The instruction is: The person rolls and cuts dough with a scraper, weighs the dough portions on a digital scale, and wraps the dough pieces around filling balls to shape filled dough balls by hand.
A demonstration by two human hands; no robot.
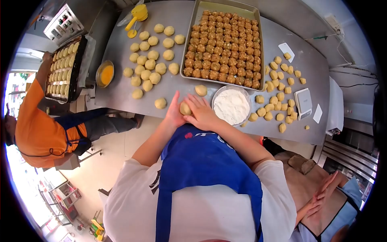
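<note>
From my station, I see the dough ball (185, 109) between the left hand (174, 114) and right hand (200, 113), fingers extended, not pinching, at the table's (119, 94) near edge. I judge the smooth rounds (150, 64) finished; the small dough pieces (273, 75) apparently remain unworked.

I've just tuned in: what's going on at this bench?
The person's left hand and right hand hold a dough ball between them at the table's near edge. Round dough balls lie to the left, smaller dough pieces to the right. Between these stand a tray of brown balls and a bowl of white powder. At far left, an orange-sleeved co-worker's hand is at a dark tray of pale pieces.
</note>
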